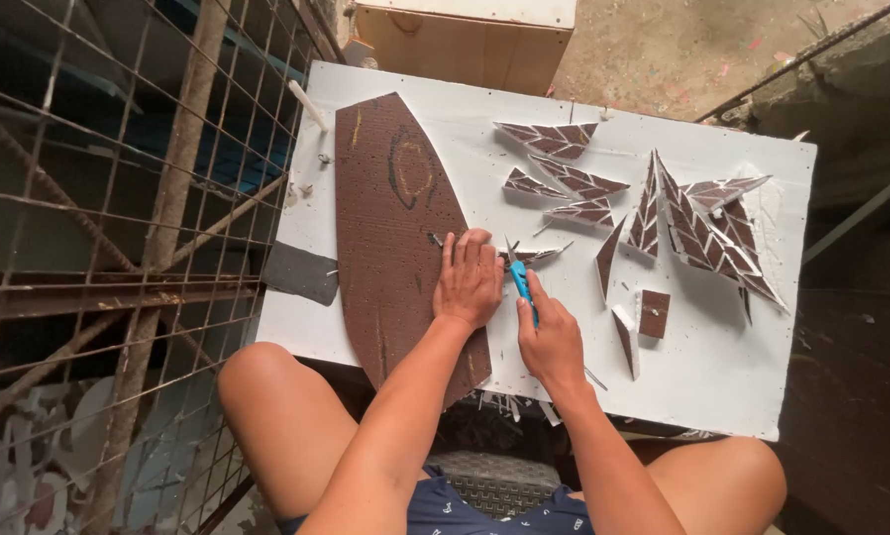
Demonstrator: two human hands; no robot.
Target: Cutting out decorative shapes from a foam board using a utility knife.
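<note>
My left hand (pixel 468 280) lies flat, fingers together, pressing on the right edge of a large brown pointed-oval sheet (pixel 390 228) that rests on a white board (pixel 722 367). My right hand (pixel 552 342) grips a blue utility knife (pixel 520 282), its blade pointing away from me just right of the left hand's fingers. A thin brown sliver (pixel 536 255) lies at the blade tip.
Several pointed brown offcuts with white edges (pixel 697 223) are scattered over the board's right half. A dark grey scrap (pixel 301 272) hangs off the left edge. A rusty wire mesh frame (pixel 118 248) stands to the left, a wooden box (pixel 465 40) beyond the board. My bare knees sit under the near edge.
</note>
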